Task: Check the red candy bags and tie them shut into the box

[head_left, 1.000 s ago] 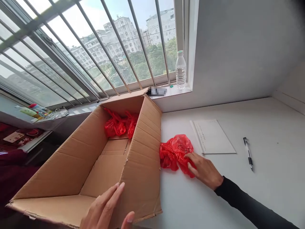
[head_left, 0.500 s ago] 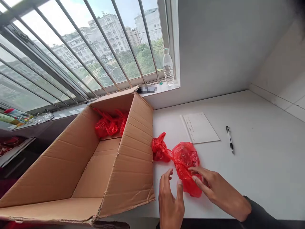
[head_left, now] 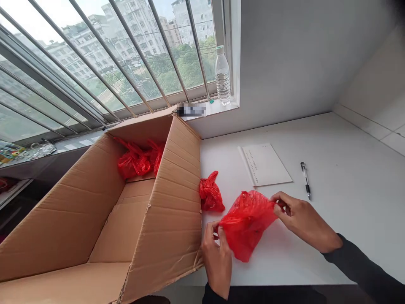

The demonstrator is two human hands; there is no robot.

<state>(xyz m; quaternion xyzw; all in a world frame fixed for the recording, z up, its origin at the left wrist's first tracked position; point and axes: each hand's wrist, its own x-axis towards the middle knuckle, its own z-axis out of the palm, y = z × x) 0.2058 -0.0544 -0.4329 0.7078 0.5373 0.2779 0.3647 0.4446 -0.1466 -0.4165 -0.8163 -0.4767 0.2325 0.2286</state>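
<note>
A thin red plastic bag (head_left: pixel 248 223) is stretched between my two hands over the white table. My left hand (head_left: pixel 217 255) pinches its left edge beside the cardboard box. On the other side, my right hand (head_left: pixel 294 215) grips the bag's upper right edge between thumb and fingers. What the bag holds, if anything, cannot be made out. A smaller tied red bag (head_left: pixel 211 193) lies on the table against the box wall, apart from both hands. Inside the open cardboard box (head_left: pixel 171 202), more red bags (head_left: pixel 136 161) lie bunched at the far end.
On the white table (head_left: pixel 332 236) lie a white booklet (head_left: pixel 267 164) and a black-and-clear pen (head_left: pixel 306 180). A clear bottle (head_left: pixel 223 78) stands on the windowsill near a blurred-out dark object (head_left: pixel 191 110). Metal bars (head_left: pixel 167 55) cross the window.
Both hands have closed on the larger red bag and spread it sideways. My right hand moved right, my left slightly left. The bag has come away from the smaller tied one.
</note>
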